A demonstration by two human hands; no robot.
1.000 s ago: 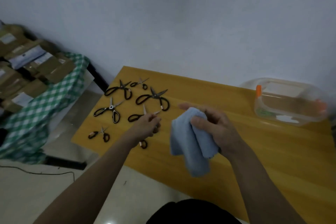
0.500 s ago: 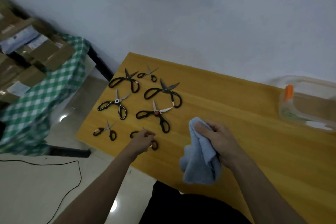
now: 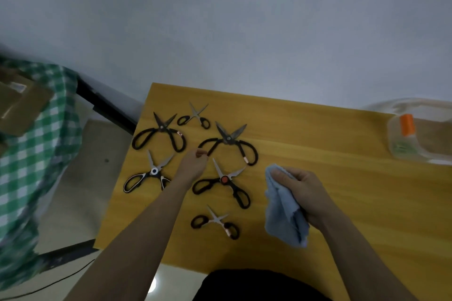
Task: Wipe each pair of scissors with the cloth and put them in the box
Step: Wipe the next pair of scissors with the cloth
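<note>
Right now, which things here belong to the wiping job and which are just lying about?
Job:
- six pairs of scissors spread on the table
- blue cloth, held by right hand
- clear box, far right
- left hand, reaching among the scissors

Lying about:
- checked cloth
- cardboard boxes

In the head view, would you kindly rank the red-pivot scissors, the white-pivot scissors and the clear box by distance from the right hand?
1. Red-pivot scissors, just left of the right hand.
2. White-pivot scissors, far left.
3. Clear box, far right corner.
</note>
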